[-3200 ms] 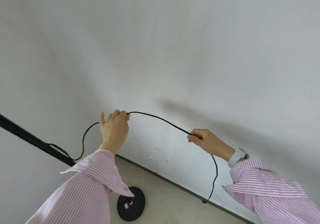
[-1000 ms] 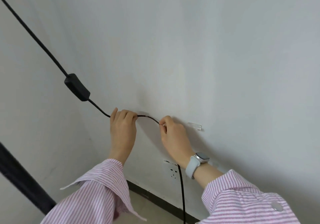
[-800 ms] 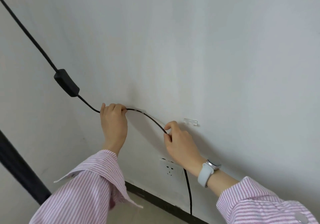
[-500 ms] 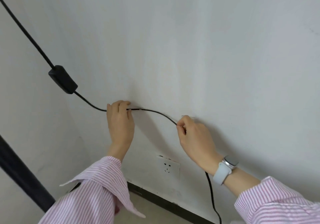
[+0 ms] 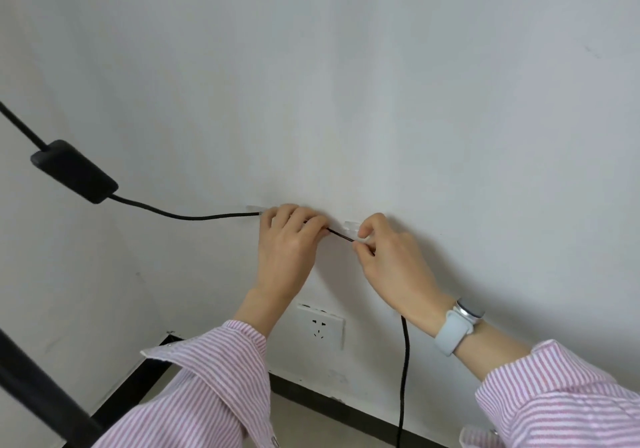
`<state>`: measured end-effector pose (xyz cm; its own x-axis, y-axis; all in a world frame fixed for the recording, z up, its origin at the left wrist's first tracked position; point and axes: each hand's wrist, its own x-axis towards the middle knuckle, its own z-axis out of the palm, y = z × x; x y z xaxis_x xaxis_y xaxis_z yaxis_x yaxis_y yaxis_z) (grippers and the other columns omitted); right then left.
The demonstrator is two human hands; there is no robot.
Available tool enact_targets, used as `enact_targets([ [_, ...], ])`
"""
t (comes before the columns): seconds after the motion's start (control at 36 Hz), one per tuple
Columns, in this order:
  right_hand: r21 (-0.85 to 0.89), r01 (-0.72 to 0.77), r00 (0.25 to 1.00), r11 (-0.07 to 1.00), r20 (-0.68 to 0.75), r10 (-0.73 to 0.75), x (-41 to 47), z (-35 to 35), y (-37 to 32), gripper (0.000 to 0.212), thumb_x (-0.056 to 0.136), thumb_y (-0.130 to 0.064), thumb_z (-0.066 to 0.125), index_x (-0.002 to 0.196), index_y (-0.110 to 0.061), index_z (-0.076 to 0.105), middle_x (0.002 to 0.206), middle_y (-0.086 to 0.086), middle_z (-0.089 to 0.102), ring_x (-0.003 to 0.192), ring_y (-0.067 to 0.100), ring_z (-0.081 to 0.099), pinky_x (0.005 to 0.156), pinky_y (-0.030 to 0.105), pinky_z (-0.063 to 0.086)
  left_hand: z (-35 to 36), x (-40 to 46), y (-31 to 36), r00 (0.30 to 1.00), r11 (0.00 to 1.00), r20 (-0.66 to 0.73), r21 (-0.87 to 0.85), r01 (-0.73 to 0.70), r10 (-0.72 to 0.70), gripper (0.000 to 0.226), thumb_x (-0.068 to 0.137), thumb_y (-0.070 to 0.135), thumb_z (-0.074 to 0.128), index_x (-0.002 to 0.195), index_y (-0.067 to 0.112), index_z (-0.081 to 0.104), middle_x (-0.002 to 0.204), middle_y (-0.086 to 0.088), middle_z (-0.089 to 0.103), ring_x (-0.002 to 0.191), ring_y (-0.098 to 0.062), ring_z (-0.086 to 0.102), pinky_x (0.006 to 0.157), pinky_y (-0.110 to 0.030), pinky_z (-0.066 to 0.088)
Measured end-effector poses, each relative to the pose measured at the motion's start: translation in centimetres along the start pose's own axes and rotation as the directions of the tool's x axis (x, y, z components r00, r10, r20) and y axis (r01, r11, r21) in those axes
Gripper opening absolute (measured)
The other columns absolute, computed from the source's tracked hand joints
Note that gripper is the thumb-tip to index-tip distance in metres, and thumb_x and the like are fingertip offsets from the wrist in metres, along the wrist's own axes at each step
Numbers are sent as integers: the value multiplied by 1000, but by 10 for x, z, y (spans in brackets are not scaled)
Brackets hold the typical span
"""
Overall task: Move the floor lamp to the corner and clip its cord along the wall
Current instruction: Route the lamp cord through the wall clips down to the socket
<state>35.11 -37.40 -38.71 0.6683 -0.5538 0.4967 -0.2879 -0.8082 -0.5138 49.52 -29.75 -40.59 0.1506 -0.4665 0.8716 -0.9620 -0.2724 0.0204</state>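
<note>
Against a smooth white wall [image 5: 381, 84], a black lamp pole [image 5: 38, 388] slants across the lower left, cut off by the frame edge. The left hand [image 5: 287, 250] and right hand [image 5: 391, 264], in pink-striped sleeves, each pinch the thin black cord [image 5: 194, 217], stretched between them beside a small clear clip [image 5: 351, 226]; a second clip [image 5: 254, 209] is partly hidden behind the left fingers.
</note>
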Motion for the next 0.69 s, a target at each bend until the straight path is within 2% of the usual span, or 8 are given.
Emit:
enact_targets([
  [0.06,13,-26,1000,1000,9,26,-5,-7,6,4,88,-20,47,90,-20,43,55,3,59,58,27,53,58,39,48,-1,-2,-1,998,998,13,1,55,-55,3,80,14,66,79,13,69,76,-1,69,77,-29,61,73,-42,45],
  [0.17,16,-64,998,998,-21,65,-12,-20,13,5,84,-14,51,84,-18,52,69,4,68,64,25,61,65,41,53,0,-5,1,998,998,1,16,68,-68,1,79,13,68,78,13,69,76,-1,70,76,-29,61,73,-42,43],
  [0.31,-23,-38,993,999,-110,35,-3,-35,9,4,84,-15,54,82,-17,57,71,4,69,70,25,62,66,39,52,3,-5,2,992,993,-34,-6,121,-121,5,81,17,64,77,15,67,76,0,69,79,-29,59,76,-35,31],
  [0.53,-31,4,986,1000,-164,-9,6,-39,-2,7,84,-14,56,80,-12,60,72,4,69,70,24,62,66,39,53,2,-5,4,985,984,-23,-51,169,-170,3,76,15,69,74,14,67,74,-1,68,78,-29,59,76,-34,30],
  [0.69,-100,24,978,995,-206,-45,17,-41,-5,9,85,-10,51,83,-7,59,77,10,68,69,28,59,64,40,51,3,-2,9,972,969,29,-80,234,-232,10,74,16,71,69,13,63,70,-2,67,75,-29,58,75,-35,30],
])
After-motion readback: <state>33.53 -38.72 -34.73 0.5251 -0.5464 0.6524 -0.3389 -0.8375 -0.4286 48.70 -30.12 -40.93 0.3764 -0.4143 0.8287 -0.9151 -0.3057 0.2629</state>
